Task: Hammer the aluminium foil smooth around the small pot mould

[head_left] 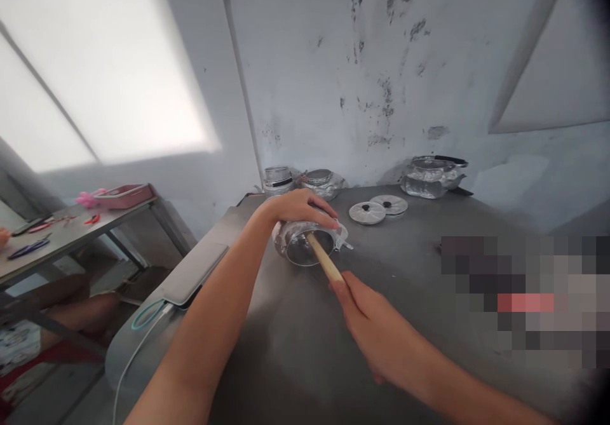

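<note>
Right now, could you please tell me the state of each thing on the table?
Pot: tipped on its side, mouth facing the camera.
Stick: one end inside the pot.
Left hand: clasped over the pot.
Right hand: closed on the stick.
Lids: two, flat on the table, off any pot.
Back pots: upright by the wall.

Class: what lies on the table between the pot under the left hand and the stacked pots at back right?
Two round lids, side by side, seen in the head view.
</note>
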Demonstrator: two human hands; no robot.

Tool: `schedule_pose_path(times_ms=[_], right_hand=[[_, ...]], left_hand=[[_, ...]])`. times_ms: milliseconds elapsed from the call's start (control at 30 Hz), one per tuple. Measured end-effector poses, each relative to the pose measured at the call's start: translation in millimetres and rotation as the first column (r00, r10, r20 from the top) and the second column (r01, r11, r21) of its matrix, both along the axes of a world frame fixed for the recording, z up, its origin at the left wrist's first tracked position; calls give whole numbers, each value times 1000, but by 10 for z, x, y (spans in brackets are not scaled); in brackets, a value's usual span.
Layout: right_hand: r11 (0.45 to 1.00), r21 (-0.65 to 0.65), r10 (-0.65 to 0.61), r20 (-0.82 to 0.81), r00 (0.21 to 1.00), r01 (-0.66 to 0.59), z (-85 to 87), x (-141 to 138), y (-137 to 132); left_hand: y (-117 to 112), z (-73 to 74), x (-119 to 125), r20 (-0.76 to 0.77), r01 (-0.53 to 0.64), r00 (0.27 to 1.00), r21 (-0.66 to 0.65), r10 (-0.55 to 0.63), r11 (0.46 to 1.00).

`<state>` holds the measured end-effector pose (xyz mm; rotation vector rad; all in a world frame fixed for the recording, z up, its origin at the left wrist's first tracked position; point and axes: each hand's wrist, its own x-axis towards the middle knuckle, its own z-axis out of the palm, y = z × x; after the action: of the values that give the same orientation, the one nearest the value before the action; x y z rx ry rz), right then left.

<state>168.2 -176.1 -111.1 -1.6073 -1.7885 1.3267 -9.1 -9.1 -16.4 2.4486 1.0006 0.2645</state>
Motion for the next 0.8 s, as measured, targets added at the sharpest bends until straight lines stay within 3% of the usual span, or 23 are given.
schedule_pose_path(times_ms=[200,433,600,800], right_hand=[[993,-72,95,69,993,-90,-8,19,-24],[1000,-13,-7,34,999,8,29,26,-26],[992,-65,118,141,983,-110,14,80,-39],[996,-61,75,77,994,-71,30,133,7]], left_hand=[[7,-6,-12,24,35,999,-12,-34,999],[-9,9,-7,8,22,1000,-15,-22,1000],[-10,7,-11,20,33,999,-19,-33,999],[-15,16,0,6,25,1000,-21,-25,999]])
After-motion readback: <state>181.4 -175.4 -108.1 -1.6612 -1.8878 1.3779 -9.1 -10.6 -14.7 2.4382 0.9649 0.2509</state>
